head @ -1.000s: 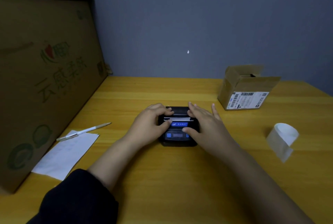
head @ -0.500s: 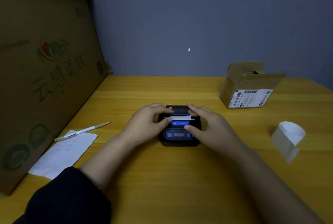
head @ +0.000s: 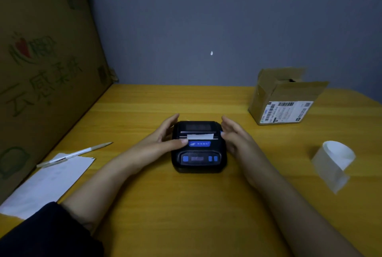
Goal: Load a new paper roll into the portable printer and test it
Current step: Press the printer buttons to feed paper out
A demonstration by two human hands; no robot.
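- Your left hand (head: 163,143) lay against the left side of the portable printer (head: 198,147), its fingers (head: 171,120) stretched out and loosely spread along the casing, the thumb tip touching the front face just beside the blue label (head: 199,143). It gripped nothing.
- Your right hand (head: 237,139) stood at the printer's right side, palm turned inward, fingers (head: 227,121) extended and open, holding nothing; whether they touched the casing could not be told.
- Both forearms ran back toward you across the desk (head: 186,215); a dark sleeve (head: 47,234) covered the left arm near the bottom left corner.
- The printer sat on the desk between your hands, lid closed, with a short white strip of paper (head: 200,136) sticking out of the slot across its top.
- Below the blue label was a control panel (head: 199,158) with blue buttons and a small dim display.
- A loose curl of white paper (head: 334,161) stood on the desk well to the right of the printer, its tail trailing toward you.
- A small cardboard box (head: 283,99) with open flaps and a shipping label (head: 287,111) rested at the far right of the desk.
- To the left lay a white sheet (head: 47,182) with a pen (head: 74,153) across its far edge.
- A large printed cardboard carton (head: 41,70) stood along the desk's left side.
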